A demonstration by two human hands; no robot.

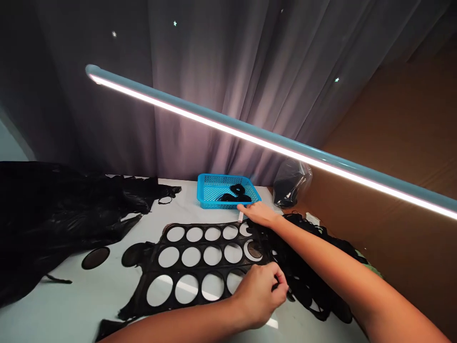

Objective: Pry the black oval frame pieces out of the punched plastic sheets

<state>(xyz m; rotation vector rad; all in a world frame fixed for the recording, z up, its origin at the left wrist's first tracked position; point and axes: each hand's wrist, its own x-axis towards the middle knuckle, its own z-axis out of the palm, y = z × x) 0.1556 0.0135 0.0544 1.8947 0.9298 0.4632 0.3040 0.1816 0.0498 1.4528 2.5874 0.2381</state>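
A black thin sheet with rows of large round holes lies flat on the white table. My left hand is over its near right part, fingers curled and thumb closed against them; a dark bit shows within the curl, too small to name. My right hand is at the sheet's far right corner, close to the basket's front rim. Its fingers look closed, but what they grip is hidden. A small white strip shows just below its thumb. Inside one hole at the right is a dark disc.
A blue plastic basket with black cord coils stands behind the sheet. Black sheeting is heaped at left, near a loose dark disc. Black scraps pile at right, beside a clear bag. A lit tube lamp crosses overhead.
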